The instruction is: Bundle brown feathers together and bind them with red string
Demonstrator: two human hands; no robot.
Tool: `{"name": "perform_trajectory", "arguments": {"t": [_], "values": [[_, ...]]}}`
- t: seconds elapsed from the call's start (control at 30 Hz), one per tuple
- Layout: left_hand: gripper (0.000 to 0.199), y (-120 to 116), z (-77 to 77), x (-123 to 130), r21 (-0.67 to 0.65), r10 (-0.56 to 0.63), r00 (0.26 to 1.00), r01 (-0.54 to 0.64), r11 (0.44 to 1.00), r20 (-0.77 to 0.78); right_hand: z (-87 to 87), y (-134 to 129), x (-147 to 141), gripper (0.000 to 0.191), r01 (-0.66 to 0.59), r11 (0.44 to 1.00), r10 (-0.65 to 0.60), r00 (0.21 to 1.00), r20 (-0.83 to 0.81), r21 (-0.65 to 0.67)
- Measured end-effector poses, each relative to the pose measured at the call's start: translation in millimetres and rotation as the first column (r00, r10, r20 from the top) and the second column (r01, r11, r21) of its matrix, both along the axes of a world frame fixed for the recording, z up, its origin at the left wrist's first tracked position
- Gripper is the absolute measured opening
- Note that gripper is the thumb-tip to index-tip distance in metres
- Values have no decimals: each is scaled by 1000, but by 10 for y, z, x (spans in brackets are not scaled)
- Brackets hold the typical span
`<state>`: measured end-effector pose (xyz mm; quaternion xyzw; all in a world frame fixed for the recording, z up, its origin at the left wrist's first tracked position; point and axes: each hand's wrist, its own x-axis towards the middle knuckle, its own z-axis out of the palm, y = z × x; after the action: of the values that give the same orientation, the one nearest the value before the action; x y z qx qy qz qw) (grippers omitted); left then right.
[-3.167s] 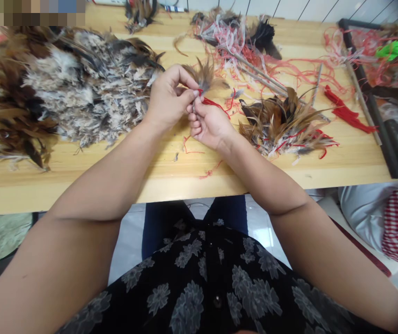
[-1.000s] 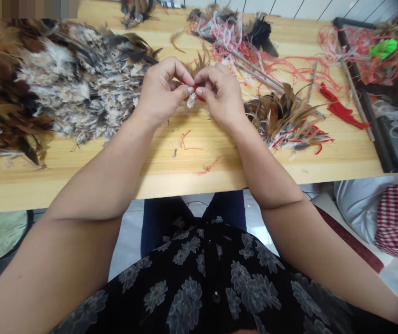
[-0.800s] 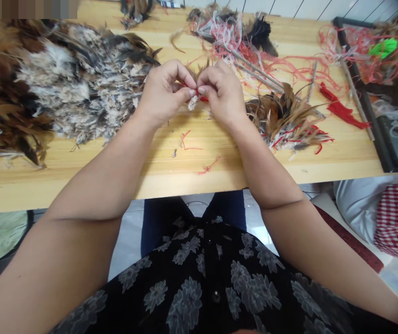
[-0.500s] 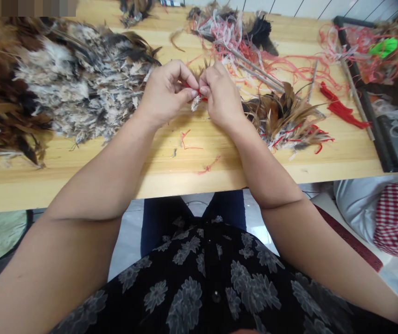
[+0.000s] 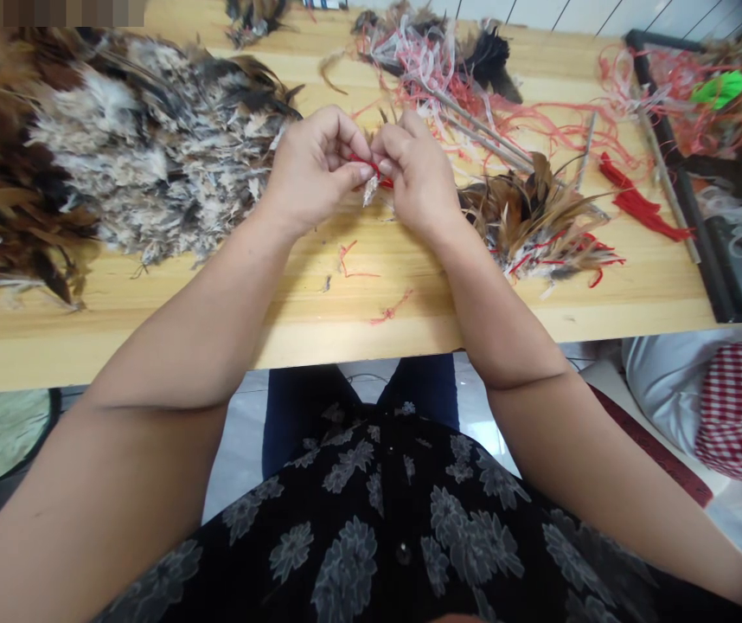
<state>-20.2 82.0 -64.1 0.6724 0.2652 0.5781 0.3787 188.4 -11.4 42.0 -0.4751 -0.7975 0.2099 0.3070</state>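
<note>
Above the tabletop (image 5: 319,337), we pinch a small feather bundle (image 5: 369,191) in the fingers (image 5: 353,176) of our left hand (image 5: 319,177) and red string (image 5: 375,165) in those of our right hand (image 5: 421,177), between the large feather pile (image 5: 169,156) at left and the smaller feather heap (image 5: 527,221) at right.

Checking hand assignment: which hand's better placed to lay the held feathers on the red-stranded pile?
Probably the right hand: it's nearer the red-stranded pile, its forearm alongside. The left hand is farther, beyond the held feathers.
</note>
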Motion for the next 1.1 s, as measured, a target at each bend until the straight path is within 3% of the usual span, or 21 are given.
{"name": "perform_trajectory", "arguments": {"t": [0.17, 0.37, 0.47, 0.63, 0.83, 1.1], "values": [[53, -76, 82, 48, -50, 49, 999, -48, 998, 2, -11, 31, 30, 19, -26, 998, 21, 996, -90, -57], [54, -446, 426, 133, -230, 191, 980, -199, 953, -57, -122, 192, -5, 28, 36, 998, -40, 996, -82, -51], [52, -563, 538, 150, -305, 191, 980, -197, 932, -48, -184, 250, -15, 30, 66, 997, -70, 994, -87, -46], [47, -479, 424, 65, -408, 136, 990, -142, 902, -46, -243, 308, 3, 33, 138, 988, -143, 986, -83, -64], [40, -387, 248, -51, -399, 56, 996, -81, 914, -75, -332, 400, 48, 30, 97, 990, -105, 991, -79, -99], [32, -528, 370, -25, -442, 30, 1000, -27, 897, 1, -366, 456, 58, 27, 76, 987, -100, 980, -172, -141]]}}
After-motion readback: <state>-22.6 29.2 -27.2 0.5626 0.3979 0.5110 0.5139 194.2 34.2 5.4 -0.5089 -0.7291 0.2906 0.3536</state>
